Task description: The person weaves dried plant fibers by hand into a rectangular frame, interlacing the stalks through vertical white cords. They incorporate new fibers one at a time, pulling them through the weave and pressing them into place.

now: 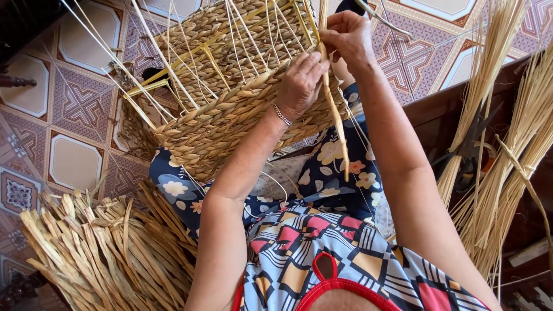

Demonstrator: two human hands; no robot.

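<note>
A half-woven straw basket (pixel 230 98) rests on my lap, tilted on its side, with thin pale ribs sticking up from its frame. My left hand (pixel 300 83) presses against the braided rim at the basket's right edge, fingers curled on the weave, a thin bracelet on the wrist. My right hand (pixel 347 35) is just above it, pinching a twisted straw strand (pixel 336 112) that hangs down past the rim over my knee.
A heap of flat dried straw (pixel 103 253) lies on the patterned tile floor at the lower left. Long bundles of straw stalks (pixel 507 150) lean on a dark wooden bench at the right, with dark scissors (pixel 469 147) among them.
</note>
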